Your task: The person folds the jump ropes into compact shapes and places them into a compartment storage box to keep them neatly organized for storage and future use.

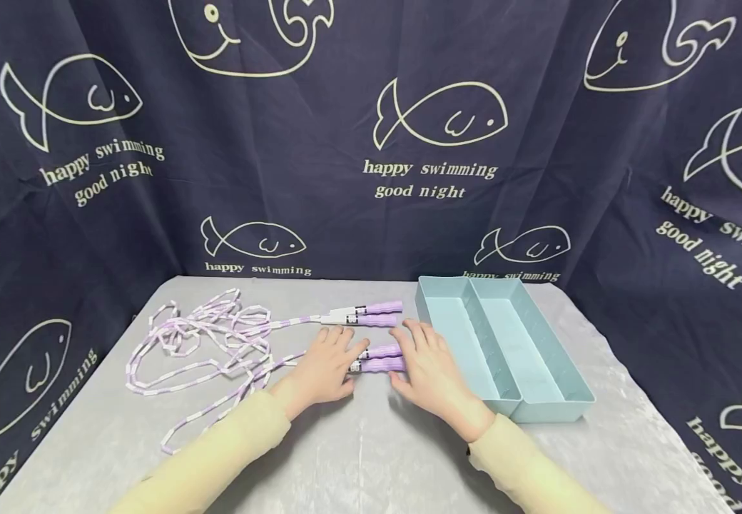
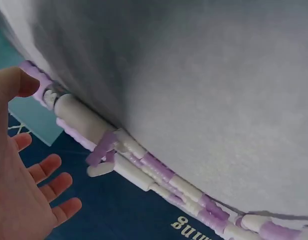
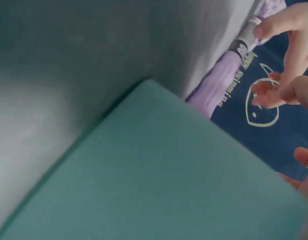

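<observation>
Reaching for or lining up the near handles (image 1: 384,365) looks like the step in hand. They lie between the spread fingers of the left hand (image 1: 326,364) and right hand (image 1: 432,368); contact is unclear. The far handles (image 1: 380,320) lie beyond the fingers, the ropes (image 1: 257,329) left, the box (image 1: 519,343) right. Gripping would call for curling the fingers round the near pair.

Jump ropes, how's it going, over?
Left hand near purple handles, holding nothing; right hand likewise. Cords loosely looped, left. Blue box right, nothing visibly blocking.
</observation>
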`<state>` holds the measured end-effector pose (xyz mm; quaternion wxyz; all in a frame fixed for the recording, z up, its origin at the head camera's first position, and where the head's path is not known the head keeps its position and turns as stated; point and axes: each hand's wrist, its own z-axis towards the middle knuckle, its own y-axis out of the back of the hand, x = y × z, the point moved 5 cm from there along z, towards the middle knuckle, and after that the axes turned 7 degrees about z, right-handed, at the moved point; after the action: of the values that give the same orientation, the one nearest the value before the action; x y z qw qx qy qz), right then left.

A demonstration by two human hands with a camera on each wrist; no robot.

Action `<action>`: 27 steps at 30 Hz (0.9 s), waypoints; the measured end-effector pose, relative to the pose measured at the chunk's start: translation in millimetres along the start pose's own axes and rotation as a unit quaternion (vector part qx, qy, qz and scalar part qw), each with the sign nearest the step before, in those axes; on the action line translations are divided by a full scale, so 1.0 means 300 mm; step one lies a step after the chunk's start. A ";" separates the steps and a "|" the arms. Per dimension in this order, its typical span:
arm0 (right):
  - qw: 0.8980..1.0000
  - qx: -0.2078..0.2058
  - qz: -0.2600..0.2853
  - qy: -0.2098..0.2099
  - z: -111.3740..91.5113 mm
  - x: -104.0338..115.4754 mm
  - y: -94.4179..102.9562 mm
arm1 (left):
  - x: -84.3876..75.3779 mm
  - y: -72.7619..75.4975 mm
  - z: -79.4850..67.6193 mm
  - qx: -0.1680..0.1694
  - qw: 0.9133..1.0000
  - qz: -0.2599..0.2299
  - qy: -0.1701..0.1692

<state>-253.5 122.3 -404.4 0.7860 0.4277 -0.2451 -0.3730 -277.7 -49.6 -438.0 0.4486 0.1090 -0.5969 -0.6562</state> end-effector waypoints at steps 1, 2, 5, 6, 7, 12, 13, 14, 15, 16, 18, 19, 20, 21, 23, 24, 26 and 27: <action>1.000 0.002 -0.004 0.004 0.006 0.005 -0.011 | -0.001 -0.010 0.005 0.010 1.000 0.007 -0.004; 1.000 0.001 -0.009 0.009 0.012 0.010 -0.019 | -0.001 -0.018 0.010 0.018 1.000 0.010 -0.007; 1.000 -0.005 -0.018 0.019 0.026 0.019 -0.042 | 0.000 -0.048 0.023 0.049 0.999 0.014 -0.008; 1.000 -0.007 -0.020 0.020 0.031 0.022 -0.046 | 0.002 -0.057 0.028 0.054 0.998 0.013 -0.005; 0.999 -0.010 -0.024 0.021 0.035 0.024 -0.050 | 0.004 -0.067 0.034 0.064 0.998 0.008 -0.001; 0.999 -0.007 -0.035 0.022 0.053 0.031 -0.067 | 0.013 -0.103 0.059 0.126 0.991 -0.032 0.020; 0.999 -0.007 -0.036 0.023 0.054 0.033 -0.071 | 0.013 -0.106 0.061 0.141 0.989 -0.037 0.022; 0.999 -0.004 -0.037 0.024 0.055 0.034 -0.074 | 0.011 -0.107 0.063 0.152 0.987 -0.040 0.021; 0.999 -0.001 -0.038 0.025 0.057 0.035 -0.078 | 0.009 -0.105 0.063 0.160 0.986 -0.040 0.021; 0.999 0.001 -0.038 0.027 0.058 0.036 -0.081 | 0.008 -0.103 0.063 0.167 0.985 -0.038 0.021; 0.999 0.005 -0.040 0.031 0.059 0.037 -0.085 | 0.006 -0.097 0.063 0.172 0.984 -0.032 0.022; 0.999 0.006 -0.043 0.032 0.060 0.037 -0.087 | 0.004 -0.096 0.063 0.172 0.984 -0.026 0.022; 0.998 0.007 -0.045 0.034 0.060 0.037 -0.089 | 0.003 -0.092 0.063 0.171 0.985 -0.024 0.022; 0.998 0.009 -0.048 0.035 0.059 0.037 -0.091 | 0.001 -0.088 0.062 0.167 0.985 -0.022 0.023; 0.998 0.009 -0.050 0.037 0.058 0.037 -0.094 | -0.003 -0.079 0.061 0.158 0.987 -0.022 0.023; 0.998 0.011 -0.051 0.037 0.057 0.038 -0.095 | -0.006 -0.072 0.060 0.152 0.988 -0.020 0.022; 0.998 0.011 -0.050 0.038 0.056 0.042 -0.094 | -0.010 -0.056 0.059 0.133 0.991 -0.018 0.022; 0.998 0.012 -0.050 0.038 0.055 0.044 -0.093 | -0.011 -0.045 0.058 0.123 0.992 -0.014 0.022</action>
<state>-267.9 93.9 -418.9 0.7700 0.4625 -0.1983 -0.3922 -293.9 -36.8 -446.5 0.4355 0.1860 -0.6618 -0.5812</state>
